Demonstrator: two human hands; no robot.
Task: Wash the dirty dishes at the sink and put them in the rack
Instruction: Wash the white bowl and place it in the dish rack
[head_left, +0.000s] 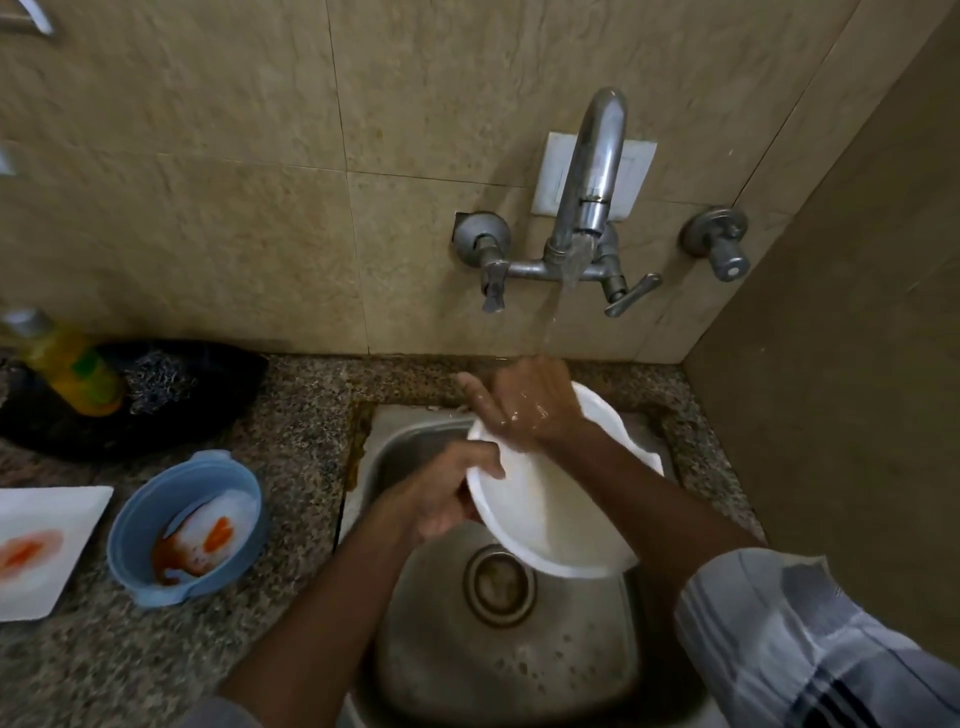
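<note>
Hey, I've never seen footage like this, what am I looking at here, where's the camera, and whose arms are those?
There is one picture, taken by a wide-angle camera worn on a person's head, looking down at their own arms. No machine is involved. The left hand grips the rim of a white plate with its fingers, while the right hand rubs the plate's surface under water running from the tap. All this happens over a steel sink. On the stone counter to the left wait a blue bowl and a square white plate, both smeared orange, plus a yellow soap bottle standing in a black tray. No rack is in view.
</note>
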